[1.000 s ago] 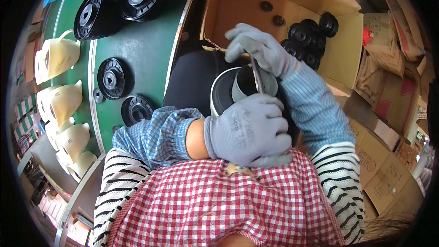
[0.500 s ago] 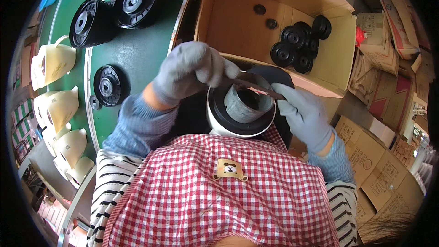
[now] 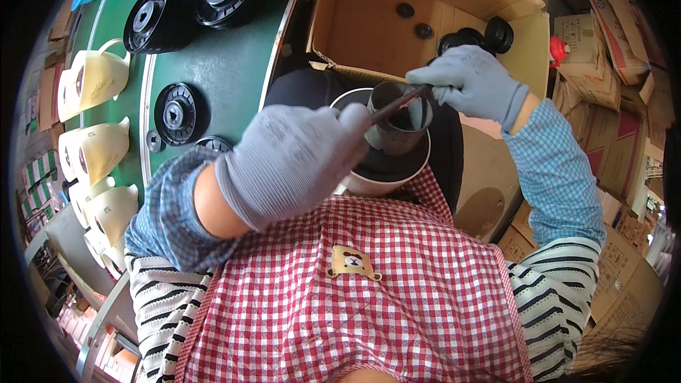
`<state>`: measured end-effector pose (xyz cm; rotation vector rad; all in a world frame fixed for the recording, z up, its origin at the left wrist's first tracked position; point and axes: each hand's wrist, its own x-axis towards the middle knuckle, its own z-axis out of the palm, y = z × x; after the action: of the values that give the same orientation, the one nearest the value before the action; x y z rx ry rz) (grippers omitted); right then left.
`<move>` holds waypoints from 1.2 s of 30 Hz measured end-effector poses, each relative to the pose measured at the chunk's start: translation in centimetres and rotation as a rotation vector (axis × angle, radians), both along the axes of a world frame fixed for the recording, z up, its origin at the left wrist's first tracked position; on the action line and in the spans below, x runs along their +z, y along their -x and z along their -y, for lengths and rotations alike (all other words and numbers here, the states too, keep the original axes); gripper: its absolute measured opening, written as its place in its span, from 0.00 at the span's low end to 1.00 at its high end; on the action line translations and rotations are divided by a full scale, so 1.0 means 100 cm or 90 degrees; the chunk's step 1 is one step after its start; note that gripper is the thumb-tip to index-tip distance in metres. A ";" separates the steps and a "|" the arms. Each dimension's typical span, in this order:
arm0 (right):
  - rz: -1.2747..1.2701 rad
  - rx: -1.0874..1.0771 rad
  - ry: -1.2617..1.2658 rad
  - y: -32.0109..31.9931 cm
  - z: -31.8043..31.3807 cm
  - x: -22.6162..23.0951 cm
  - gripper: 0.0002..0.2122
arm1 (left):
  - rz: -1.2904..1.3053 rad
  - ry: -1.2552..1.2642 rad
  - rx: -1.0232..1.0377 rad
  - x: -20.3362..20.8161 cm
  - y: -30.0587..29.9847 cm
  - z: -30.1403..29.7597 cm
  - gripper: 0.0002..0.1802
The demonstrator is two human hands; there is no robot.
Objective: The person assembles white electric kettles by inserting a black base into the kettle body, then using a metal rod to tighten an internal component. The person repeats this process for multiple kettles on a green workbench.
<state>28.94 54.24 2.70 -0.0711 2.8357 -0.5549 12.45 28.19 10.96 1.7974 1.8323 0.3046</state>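
Both hands at a round pot over my lap, beside the green worktop.

I see my left hand (image 3: 294, 159), gloved grey, fingers curled and closed on the near end of a thin rod (image 3: 397, 105); my right hand (image 3: 474, 85) grips the rod's far end; the rod lies across the mouth of a grey metal cup (image 3: 397, 131) seated in a white-rimmed round pot (image 3: 383, 177); a cardboard box (image 3: 369, 28) of black caps stands just beyond; cream jugs (image 3: 96, 149) and black discs (image 3: 177, 112) rest on the worktop (image 3: 227, 64).
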 end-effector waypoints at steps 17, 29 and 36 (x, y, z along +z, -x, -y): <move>0.155 0.138 0.101 0.023 0.001 0.014 0.16 | 0.001 0.137 0.008 0.003 0.005 -0.007 0.11; 0.471 -0.070 0.303 0.027 0.017 0.024 0.21 | 0.367 0.070 0.147 -0.054 0.043 -0.014 0.17; 0.475 -0.313 0.369 -0.003 0.060 0.048 0.25 | 0.554 0.246 0.266 -0.112 0.070 -0.054 0.15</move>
<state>29.25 48.25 7.51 0.6074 1.8876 -1.1905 5.43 33.54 -0.23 0.7944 1.4508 0.7013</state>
